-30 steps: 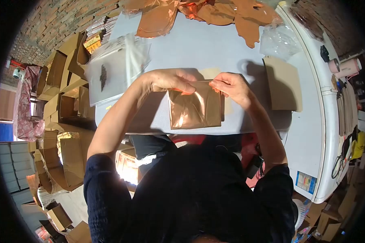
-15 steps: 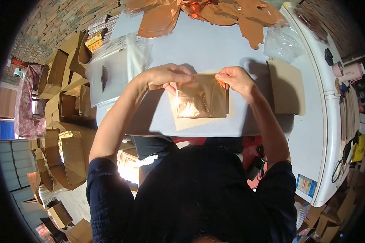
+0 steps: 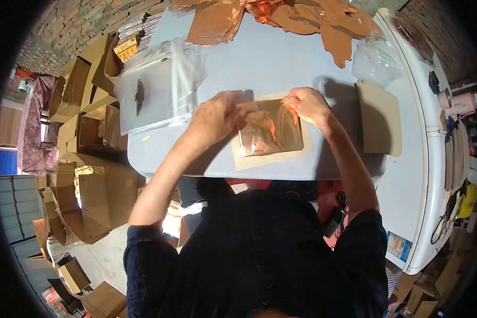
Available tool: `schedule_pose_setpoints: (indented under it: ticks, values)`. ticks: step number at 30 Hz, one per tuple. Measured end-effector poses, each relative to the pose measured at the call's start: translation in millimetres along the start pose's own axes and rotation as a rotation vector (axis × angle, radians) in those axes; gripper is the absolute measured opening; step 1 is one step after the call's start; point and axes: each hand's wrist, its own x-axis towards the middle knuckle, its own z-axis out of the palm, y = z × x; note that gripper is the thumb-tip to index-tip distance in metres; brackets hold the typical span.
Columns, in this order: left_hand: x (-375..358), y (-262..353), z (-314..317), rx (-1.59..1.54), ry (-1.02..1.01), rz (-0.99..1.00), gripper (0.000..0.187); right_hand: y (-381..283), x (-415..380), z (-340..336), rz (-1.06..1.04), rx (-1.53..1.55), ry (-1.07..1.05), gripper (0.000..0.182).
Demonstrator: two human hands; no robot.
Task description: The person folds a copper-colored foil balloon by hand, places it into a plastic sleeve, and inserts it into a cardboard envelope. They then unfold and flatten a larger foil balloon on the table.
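Observation:
A folded, shiny copper-coloured foil piece (image 3: 270,132) lies on a tan cardboard sheet (image 3: 273,159) on the grey table (image 3: 281,58). My right hand (image 3: 306,106) pinches the foil's upper right corner. My left hand (image 3: 217,119) rests flat on the foil's left side and presses it down onto the cardboard.
A stack of clear plastic bags (image 3: 153,90) lies at the left of the table. Copper foil shapes (image 3: 281,16) are heaped at the far edge. Another cardboard sheet (image 3: 379,119) lies to the right. Open cardboard boxes (image 3: 85,159) crowd the floor at left. A white freezer (image 3: 424,159) stands at right.
The foil piece was held up off the table a second ago; it now lies on the cardboard sheet, folded smaller. My left hand moved from pinching its top edge to pressing its left side.

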Motion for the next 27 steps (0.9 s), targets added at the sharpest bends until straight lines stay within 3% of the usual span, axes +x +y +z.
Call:
schedule_pose_setpoints:
  ticks: [4,7,14,16,22,25,27]
  values:
    - [-20,4,29,0.13,0.281,0.261,0.04,3,2,6,-0.046,-0.054,0.066,0.041]
    - [-22,4,62,0.239,0.408,0.358,0.063,-3,-3,3,-0.003,0.003,0.023,0.041]
    - [-32,21,116,0.288,0.347,0.272,0.069,3,-1,14,-0.156,-0.118,0.141,0.033]
    - [-33,26,120,0.32,0.346,0.236,0.068,4,-5,16,-0.217,-0.129,0.191,0.031]
    - [-35,28,123,0.312,0.34,0.195,0.068,-5,-10,16,-0.141,-0.215,0.188,0.022]
    - [-35,28,123,0.326,0.322,0.189,0.069,-11,-17,13,-0.221,-0.235,0.175,0.028]
    - [-35,30,120,0.338,0.295,0.169,0.07,-5,-20,20,-0.279,-0.262,0.276,0.018]
